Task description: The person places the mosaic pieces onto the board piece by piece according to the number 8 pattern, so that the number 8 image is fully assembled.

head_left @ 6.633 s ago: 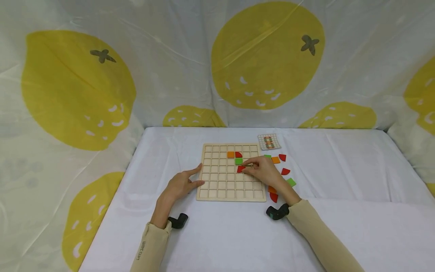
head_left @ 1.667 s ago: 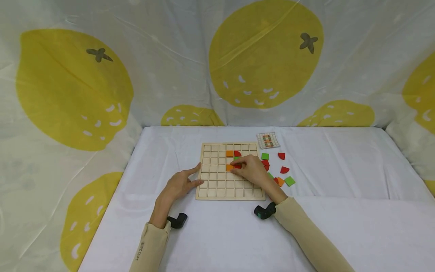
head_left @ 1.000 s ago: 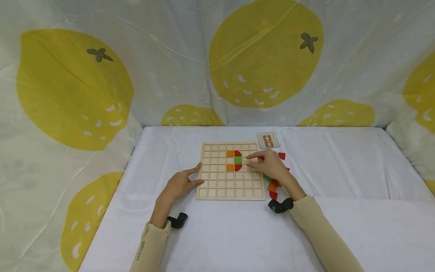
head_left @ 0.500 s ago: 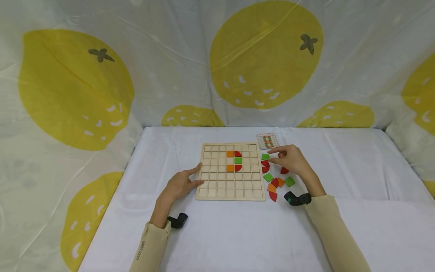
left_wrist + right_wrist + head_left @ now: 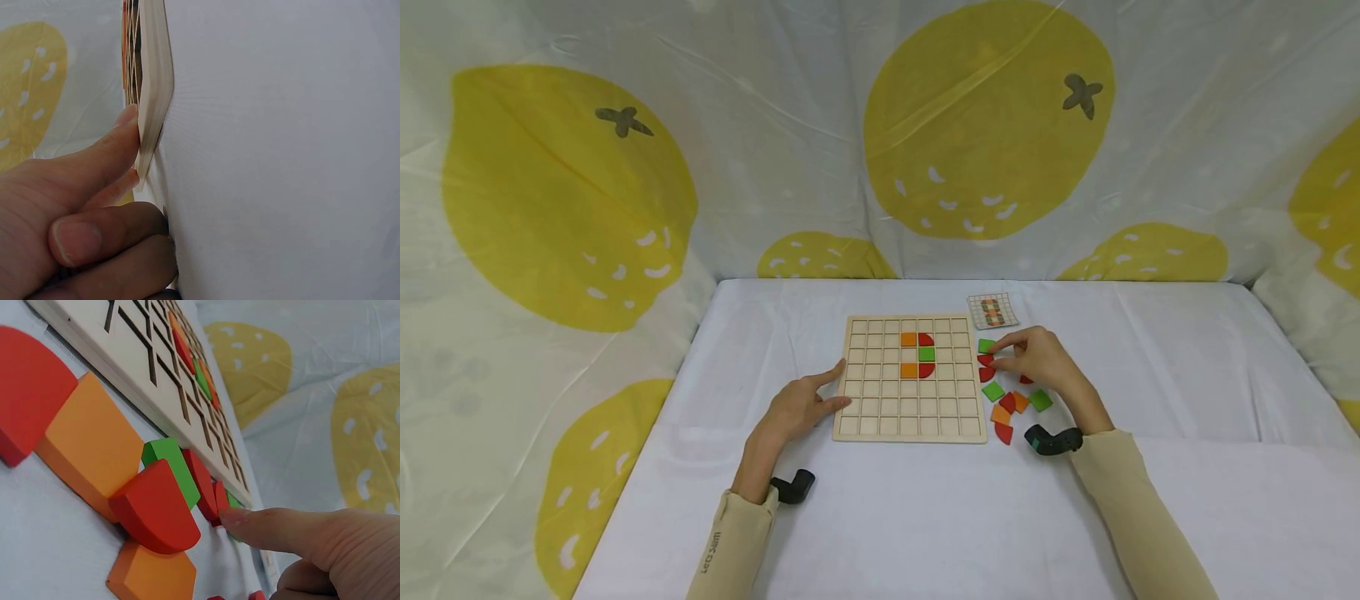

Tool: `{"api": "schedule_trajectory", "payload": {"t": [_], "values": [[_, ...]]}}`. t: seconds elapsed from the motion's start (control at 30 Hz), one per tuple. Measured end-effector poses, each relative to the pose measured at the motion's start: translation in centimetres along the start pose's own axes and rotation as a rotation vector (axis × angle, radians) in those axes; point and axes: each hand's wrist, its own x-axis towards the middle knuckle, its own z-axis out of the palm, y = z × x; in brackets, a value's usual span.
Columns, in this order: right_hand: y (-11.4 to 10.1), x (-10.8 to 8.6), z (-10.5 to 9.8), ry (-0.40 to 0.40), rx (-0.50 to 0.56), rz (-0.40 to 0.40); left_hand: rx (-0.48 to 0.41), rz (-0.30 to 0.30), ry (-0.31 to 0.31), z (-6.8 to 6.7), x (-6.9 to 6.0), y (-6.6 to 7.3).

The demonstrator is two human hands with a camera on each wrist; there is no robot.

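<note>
My left hand [image 5: 793,408] touches the left edge of a wooden grid board [image 5: 872,429] with thumb and forefinger; the left wrist view shows one finger against the board's side [image 5: 153,94]. In the board sit two orange squares [image 5: 909,370], two red quarter-circles [image 5: 927,370] and a green square [image 5: 927,354]. Right of the board, my right hand [image 5: 1037,358] is at the loose pieces, thumb and forefinger apart, by a red quarter-circle [image 5: 985,360]. In the right wrist view a fingertip [image 5: 234,519] meets a red piece [image 5: 220,501]; the other fingertip is hidden there.
Near the hand lie more loose pieces: green squares [image 5: 993,391], red quarter-circles [image 5: 1003,433] and orange pieces [image 5: 1000,414]. A pattern card [image 5: 992,311] rests beyond the board's far right corner. White cloth [image 5: 887,517] covers the table, with a lemon-print curtain [image 5: 820,167] behind.
An orange square and a red quarter-circle came to rest in the board. My right hand left the board for the loose pieces, then shifted slightly nearer to a red one. My left hand stayed.
</note>
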Motion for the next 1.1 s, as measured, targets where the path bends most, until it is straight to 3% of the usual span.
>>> {"api": "schedule_trajectory", "payload": {"t": [0.4,0.87,1.1], "values": [[-0.05,0.03,0.0,-0.029,-0.015,-0.02,-0.009,-0.002,0.005,0.07,-0.05,-0.14],[0.0,-0.08,-0.54,-0.048,-0.054,0.028,-0.005,0.022,0.006,-0.02,-0.01,-0.15],[-0.64,-0.05,-0.12,-0.001,-0.044,0.001,-0.01,0.015,0.006,0.09,0.03,-0.22]]}}
